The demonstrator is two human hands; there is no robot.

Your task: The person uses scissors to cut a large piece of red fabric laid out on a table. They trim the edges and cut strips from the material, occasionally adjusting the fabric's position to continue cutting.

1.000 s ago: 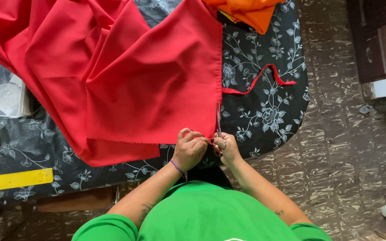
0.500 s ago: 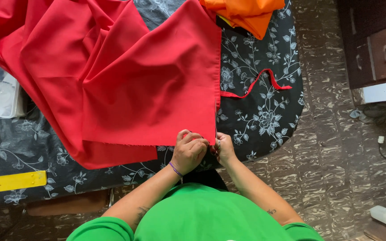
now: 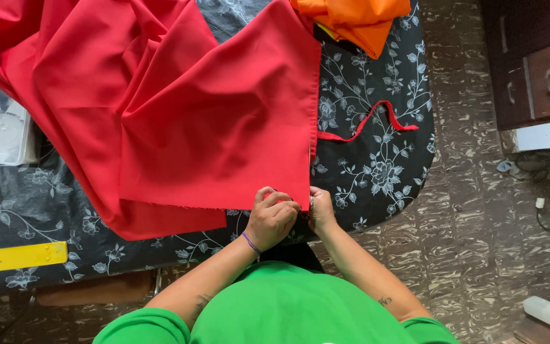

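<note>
While the red cloth (image 3: 179, 121) is lying spread over the flowered table (image 3: 377, 172), you are pinching its near corner at the table's edge, your left hand (image 3: 274, 216) closed on the corner and your right hand (image 3: 319, 209) gripping the edge beside it. You seem to be working along the side edge; the next pull is calling for a steady grip. Since half a second ago, your hands are barely shifting.

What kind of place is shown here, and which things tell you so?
Probably a small tailoring or home sewing workspace. Both hands, left hand and right hand, pinch the corner of a large red cloth spread on a table with a floral cover. Folded orange fabric and a yellow ruler lie nearby.
</note>
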